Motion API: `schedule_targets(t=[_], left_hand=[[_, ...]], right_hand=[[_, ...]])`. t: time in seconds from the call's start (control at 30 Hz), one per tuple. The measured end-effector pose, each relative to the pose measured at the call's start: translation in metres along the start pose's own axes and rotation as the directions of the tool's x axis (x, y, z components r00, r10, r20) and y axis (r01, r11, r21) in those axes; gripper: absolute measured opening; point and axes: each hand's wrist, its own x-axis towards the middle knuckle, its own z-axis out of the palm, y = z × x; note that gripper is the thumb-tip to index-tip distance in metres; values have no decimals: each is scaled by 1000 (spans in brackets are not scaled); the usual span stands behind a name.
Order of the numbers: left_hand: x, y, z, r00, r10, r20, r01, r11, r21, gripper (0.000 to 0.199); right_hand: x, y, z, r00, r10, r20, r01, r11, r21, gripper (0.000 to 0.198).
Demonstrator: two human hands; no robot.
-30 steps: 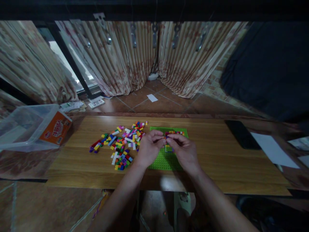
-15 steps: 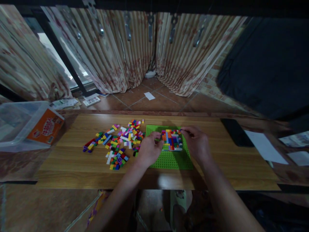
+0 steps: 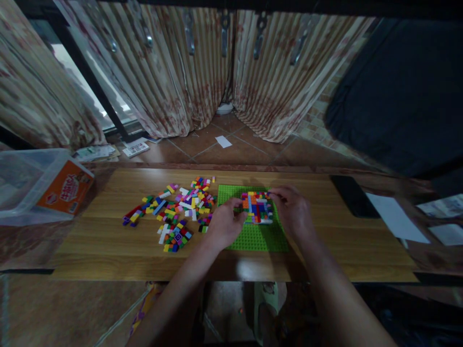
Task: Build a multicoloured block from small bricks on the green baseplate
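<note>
A multicoloured block of building bricks (image 3: 259, 209) is stacked on a green studded baseplate (image 3: 256, 241) in front of me. My left hand (image 3: 226, 222) is at the block's left side, thumb and fingers apart with a gap between them; whether it touches the bricks is hard to tell. At the far right corner of the block, the fingertips of my right hand (image 3: 293, 209) are pinched together. A tiny dark building brick (image 3: 269, 193) seems to be between them, mostly hidden by the fingers.
A loose heap of mixed bricks (image 3: 186, 205) spreads over the wooden table (image 3: 325, 250) left of the baseplate. A black phone-like slab (image 3: 354, 196) and a white sheet (image 3: 396, 218) lie to the right. A clear plastic bin (image 3: 32, 168) stands at the far left.
Both hands stay around the brick block with almost the same pose. The whole view has shifted slightly, and the left fingers show a little less curl.
</note>
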Motion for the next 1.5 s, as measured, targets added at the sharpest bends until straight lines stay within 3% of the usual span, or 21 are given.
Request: schedule_targets(t=[0.43, 0.83, 1.3, 1.5], left_hand=[[-2, -1, -2, 1000, 26, 10, -26, 1000, 5, 29], [-2, 0, -2, 1000, 7, 21, -7, 999, 38, 27], [-2, 1, -2, 1000, 7, 17, -8, 998, 60, 24], [-2, 2, -3, 999, 14, 30, -16, 999, 34, 23]], right_hand=[[8, 8, -3, 971, -182, 154, 200, 974, -109, 29], [6, 9, -2, 987, -115, 114, 126, 987, -96, 25], [6, 6, 1, 984, -122, 129, 133, 988, -82, 26], [5, 11, 3, 995, 37, 92, -45, 996, 83, 19]])
